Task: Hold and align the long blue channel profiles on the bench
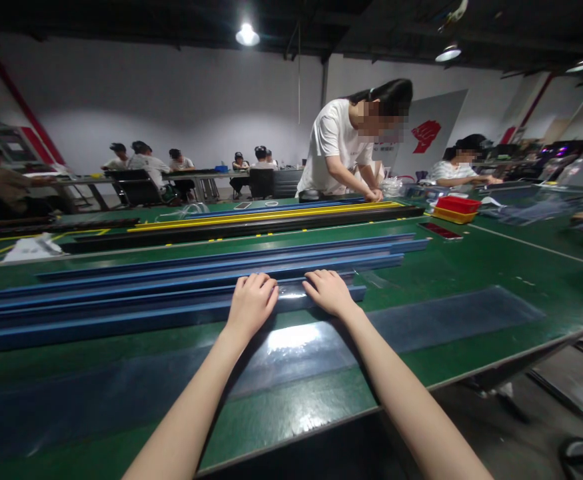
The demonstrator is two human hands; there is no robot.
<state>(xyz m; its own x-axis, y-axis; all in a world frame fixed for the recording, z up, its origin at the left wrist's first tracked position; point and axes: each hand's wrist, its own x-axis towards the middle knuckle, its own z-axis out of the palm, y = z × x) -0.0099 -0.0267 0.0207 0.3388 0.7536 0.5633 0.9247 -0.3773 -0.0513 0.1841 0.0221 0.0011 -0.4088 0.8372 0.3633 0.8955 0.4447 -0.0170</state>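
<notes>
Both hands rest on the nearest of several long blue channel-shaped strips [121, 331], close to its right end. My left hand [253, 301] has its fingers curled over the strip, with the fingertips hidden on the far side. A short way to the right, my right hand [328, 291] grips the same strip in a similar way, thumb toward the left hand. Between them, shiny clear film shows on the strip. A long sheet of clear plastic film [421, 325] lies flat on the green table, passing beneath my forearms.
More blue strips [321, 259] lie parallel behind. Farther back are black and yellow strips [266, 219], where a person in a white shirt [332, 143] bends over. A phone [441, 231] and red and yellow bins [455, 209] stand right. The table's front edge [301, 437] is near me.
</notes>
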